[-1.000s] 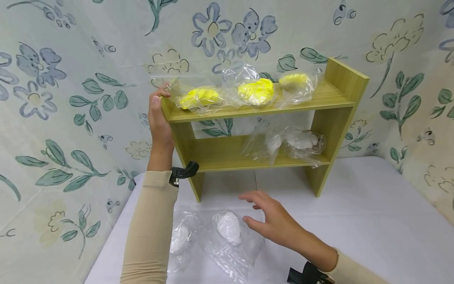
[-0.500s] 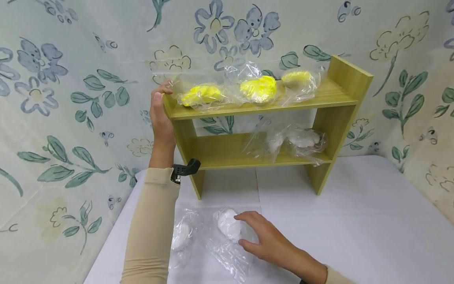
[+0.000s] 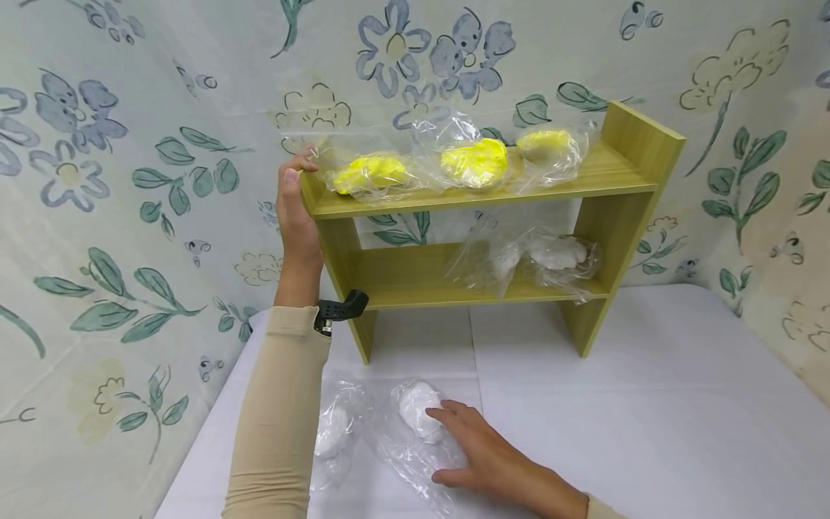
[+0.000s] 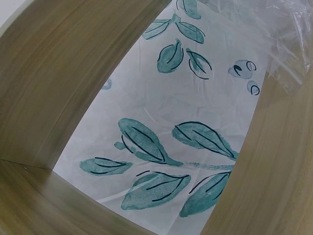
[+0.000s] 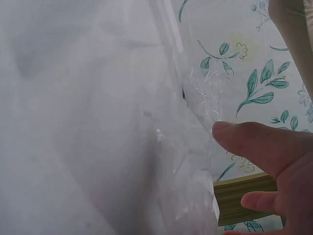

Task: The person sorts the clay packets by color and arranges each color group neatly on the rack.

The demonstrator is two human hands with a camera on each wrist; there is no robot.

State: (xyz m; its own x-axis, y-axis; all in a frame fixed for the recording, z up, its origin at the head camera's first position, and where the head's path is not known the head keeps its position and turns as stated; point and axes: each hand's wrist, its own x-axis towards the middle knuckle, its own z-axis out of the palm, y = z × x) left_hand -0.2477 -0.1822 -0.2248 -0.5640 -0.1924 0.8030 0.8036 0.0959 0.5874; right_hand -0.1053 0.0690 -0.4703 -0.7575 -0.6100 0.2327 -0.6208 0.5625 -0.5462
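Observation:
My left hand (image 3: 298, 231) grips the upper left side panel of a two-tier wooden shelf (image 3: 408, 274). The left wrist view shows only wooden boards (image 4: 58, 73), patterned cloth and some clear plastic, not the hand. On the white table, a white lump in a clear plastic bag (image 3: 420, 412) lies in front of the shelf. My right hand (image 3: 480, 458) is at its right side, fingers spread and loosely bent, fingertips at the lump and thumb over the bag's plastic. In the right wrist view, the thumb (image 5: 259, 144) is beside crinkled plastic (image 5: 183, 161).
A second bagged white lump (image 3: 333, 431) lies left of the first, partly behind the left sleeve (image 3: 279, 418). Three bagged yellow lumps, one in the middle (image 3: 475, 163), sit on the top tier. Bagged white lumps (image 3: 556, 254) occupy the lower tier's right side.
My right hand has come down and left from above the table to the bagged white lump. My left hand keeps its hold on the shelf.

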